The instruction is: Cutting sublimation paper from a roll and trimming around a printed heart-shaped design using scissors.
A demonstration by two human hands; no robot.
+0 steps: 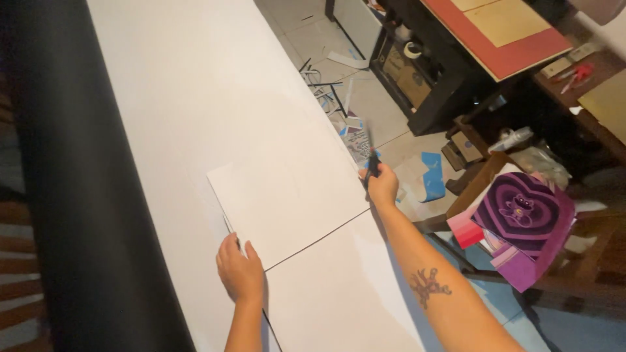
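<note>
A long white sheet (195,91) covers the table. A smaller cut white piece (287,202) lies on it at an angle, with a dark cut line along its near edge. My left hand (240,270) rests flat on the near left corner of that piece. My right hand (382,184) is at the sheet's right edge, closed around a thin dark cutting tool (370,156) whose blade is blurred.
A black roll or edge (78,195) runs along the left. Paper scraps (339,104) litter the tiled floor on the right. A dark shelf unit (424,72), a red board (508,32) and a purple heart-patterned bag (521,221) on a wooden chair stand further right.
</note>
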